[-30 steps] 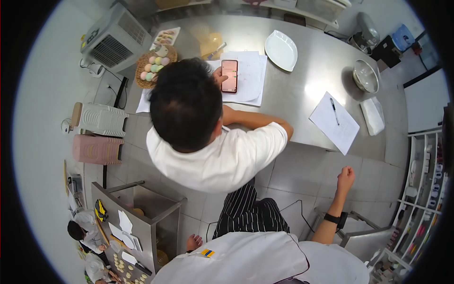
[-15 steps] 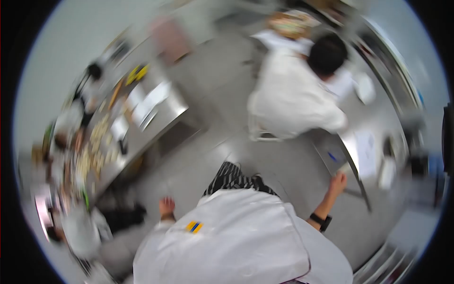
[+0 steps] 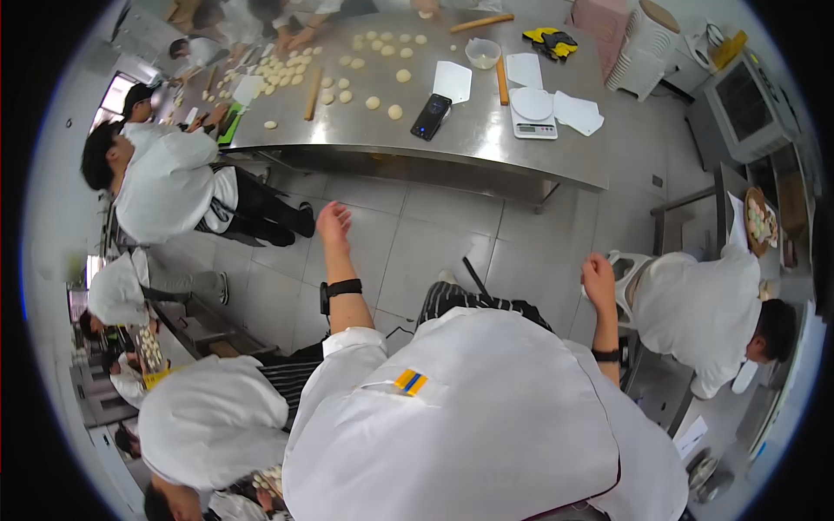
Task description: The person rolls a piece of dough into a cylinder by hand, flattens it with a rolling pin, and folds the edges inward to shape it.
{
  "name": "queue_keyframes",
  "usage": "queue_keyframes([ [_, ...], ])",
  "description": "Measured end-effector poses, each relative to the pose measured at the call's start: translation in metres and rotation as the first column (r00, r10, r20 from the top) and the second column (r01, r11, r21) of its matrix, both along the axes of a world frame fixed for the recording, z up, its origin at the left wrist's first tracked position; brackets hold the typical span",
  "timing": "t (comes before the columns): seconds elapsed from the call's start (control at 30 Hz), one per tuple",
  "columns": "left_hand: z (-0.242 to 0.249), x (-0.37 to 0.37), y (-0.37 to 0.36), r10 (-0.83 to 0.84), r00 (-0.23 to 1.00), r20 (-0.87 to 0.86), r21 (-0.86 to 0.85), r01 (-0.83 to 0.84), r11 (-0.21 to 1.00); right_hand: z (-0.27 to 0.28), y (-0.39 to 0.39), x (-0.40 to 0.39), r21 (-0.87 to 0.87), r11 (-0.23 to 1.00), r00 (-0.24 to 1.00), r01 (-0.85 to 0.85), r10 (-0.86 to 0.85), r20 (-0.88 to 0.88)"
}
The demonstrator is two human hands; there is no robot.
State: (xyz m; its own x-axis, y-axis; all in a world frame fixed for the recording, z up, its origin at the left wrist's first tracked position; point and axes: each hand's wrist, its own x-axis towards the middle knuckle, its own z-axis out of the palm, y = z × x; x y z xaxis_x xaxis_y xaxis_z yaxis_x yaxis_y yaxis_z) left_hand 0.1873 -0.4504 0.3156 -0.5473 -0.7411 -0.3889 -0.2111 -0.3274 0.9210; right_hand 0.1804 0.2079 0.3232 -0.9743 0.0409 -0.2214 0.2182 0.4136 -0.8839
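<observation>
My left hand [image 3: 334, 226] hangs in front of me over the floor, its fingers loosely bent and apart, with nothing in it. My right hand [image 3: 598, 280] is out to the right near a white stool [image 3: 622, 271]; its fingers are curled in, and no object shows in them. Black bands circle both wrists. Ahead stands a steel table [image 3: 452, 149]. On it lie several pale dough balls [image 3: 372, 102], a black phone [image 3: 431, 116], a white kitchen scale [image 3: 533, 115], rolling pins [image 3: 502, 82] and a clear plastic bowl [image 3: 483, 54]. Neither hand touches the table.
A person in white [image 3: 695, 304] sits bent over a bench at the right. Other people in white [image 3: 169, 191] stand along the left, one [image 3: 213, 417] close beside me. Stacked white stools [image 3: 641, 54] and an oven [image 3: 745, 97] are at the far right.
My view has swung left, so the steel table now lies straight ahead and the seated person is farther right. My left hand has risen and reaches farther forward.
</observation>
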Motion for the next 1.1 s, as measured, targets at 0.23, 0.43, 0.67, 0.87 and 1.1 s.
queue_keyframes([
  [0.23,0.003,-0.035,-0.213,0.024,0.986,0.168,-0.215,0.013,0.977,-0.047,-0.122,-0.030,0.419,0.908,0.997,0.001,-0.034,0.070],
  [0.43,-0.062,-0.089,-0.402,-0.151,0.937,0.316,-0.381,0.271,0.884,-0.027,-0.243,-0.061,0.419,0.908,0.974,0.011,-0.105,0.202],
  [0.67,-0.068,-0.169,-0.464,-0.121,0.886,0.448,-0.779,0.454,0.434,0.010,-0.598,-0.234,-0.128,0.862,0.867,-0.490,0.498,0.033],
  [0.87,-0.077,-0.273,-0.496,-0.351,0.830,0.433,-0.796,0.535,0.284,-0.020,-0.900,-0.287,0.016,0.797,0.764,-0.603,0.583,-0.277],
  [1.1,-0.117,-0.317,-0.586,-0.637,0.633,0.439,-0.706,0.682,0.191,-0.092,-1.085,-0.296,0.236,0.920,0.903,-0.312,0.365,-0.228],
])
